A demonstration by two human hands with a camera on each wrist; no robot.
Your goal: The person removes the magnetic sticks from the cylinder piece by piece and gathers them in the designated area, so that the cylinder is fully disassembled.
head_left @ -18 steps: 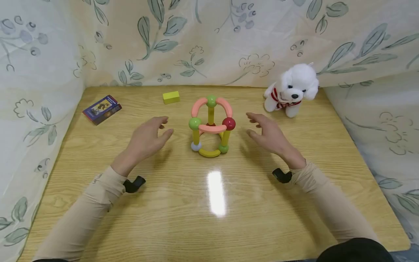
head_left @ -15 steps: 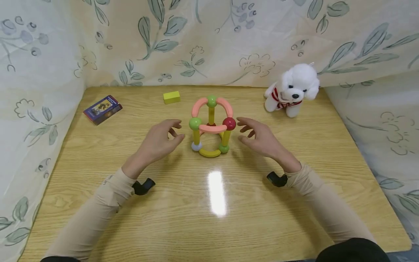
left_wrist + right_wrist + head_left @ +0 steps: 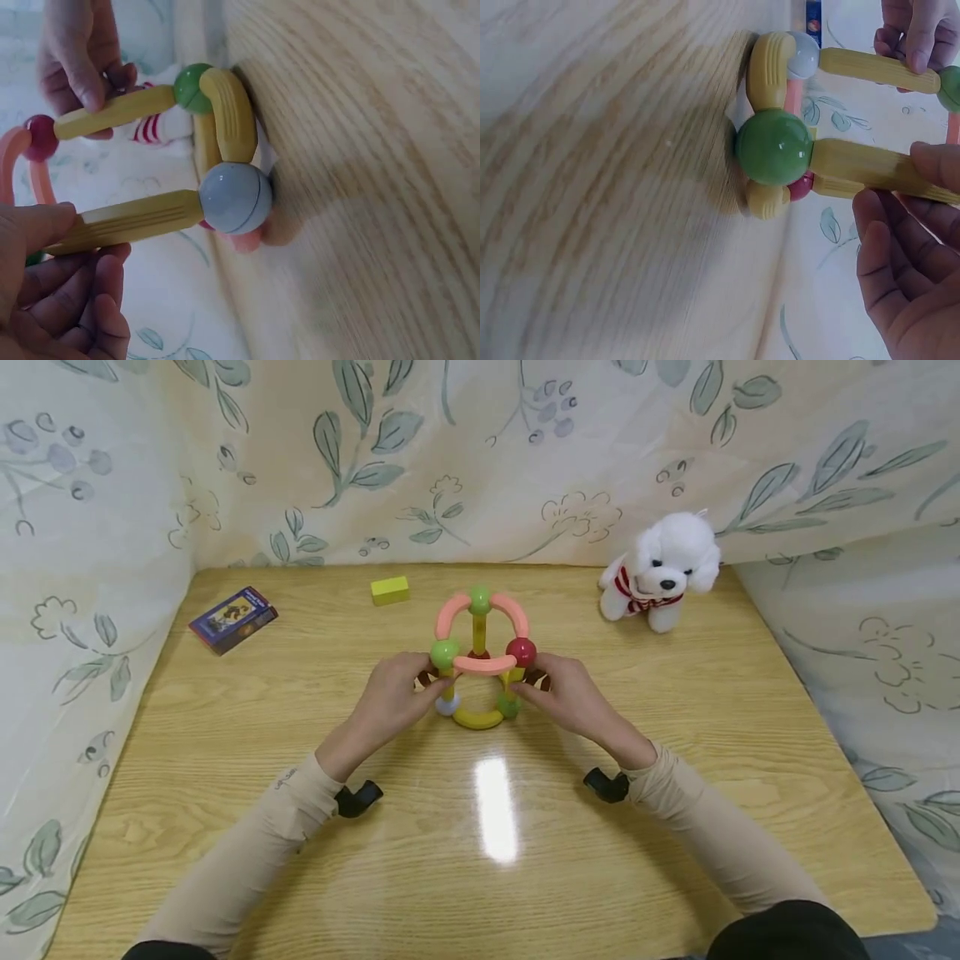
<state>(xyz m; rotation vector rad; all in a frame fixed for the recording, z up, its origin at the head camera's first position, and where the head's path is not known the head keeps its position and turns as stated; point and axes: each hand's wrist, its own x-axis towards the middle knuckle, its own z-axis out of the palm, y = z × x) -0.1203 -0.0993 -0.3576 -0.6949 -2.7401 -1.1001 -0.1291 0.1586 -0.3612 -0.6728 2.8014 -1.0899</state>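
Note:
A frame of balls and rods point(image 3: 483, 666), a toy construction with curved pink rods on top, yellow upright rods and green, red and pale blue balls, stands upright at the middle of the table. My left hand point(image 3: 393, 700) pinches its left yellow rod point(image 3: 139, 220) between thumb and fingers, above the pale blue ball point(image 3: 235, 199). On the other side my right hand point(image 3: 567, 695) pinches the right yellow rod point(image 3: 862, 163), above a green ball point(image 3: 775, 147). Both wrist views show the lower balls at the tabletop. Some fingertips are hidden behind the rods in the head view.
A wooden table point(image 3: 480, 893) lies beneath. At the back left are a blue box point(image 3: 233, 619) and a yellow block point(image 3: 390, 591). A white plush dog point(image 3: 663, 570) sits at the back right. Patterned cloth point(image 3: 480, 460) hangs behind the table.
Both hands have moved inward from either side, from apart to gripping the upright rods of the toy frame. The head view has shifted slightly.

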